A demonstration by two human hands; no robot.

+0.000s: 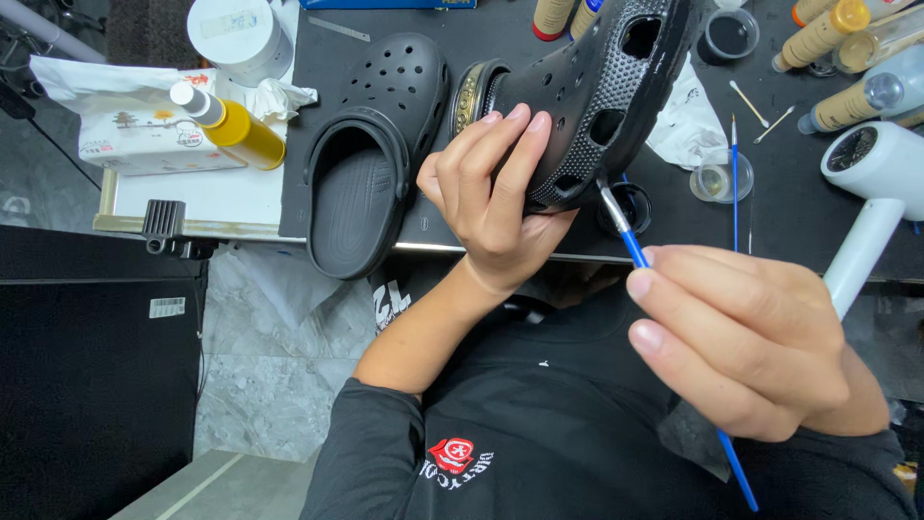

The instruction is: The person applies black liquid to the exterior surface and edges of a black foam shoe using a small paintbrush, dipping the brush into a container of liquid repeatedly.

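Black perforated foam clog [587, 96] held raised above the dark table [789, 221], left hand [491, 193] clasping its side, right hand [741, 337] pinching a blue-handled paintbrush [630, 241], bristles touching its edge, matching black clog [375, 154] lying just beside, white hairdryer [871, 193] right.

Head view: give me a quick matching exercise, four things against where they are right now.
Things:
1. black perforated foam clog with studded side
2. thin blue-handled paintbrush
3. plain black foam clog
4. yellow bottle with white cap

Places:
A. lying on the white tray at the left
B. held up in the left hand
C. resting on the black mat
D. gripped by the right hand

Pairs: 1-B, 2-D, 3-C, 4-A
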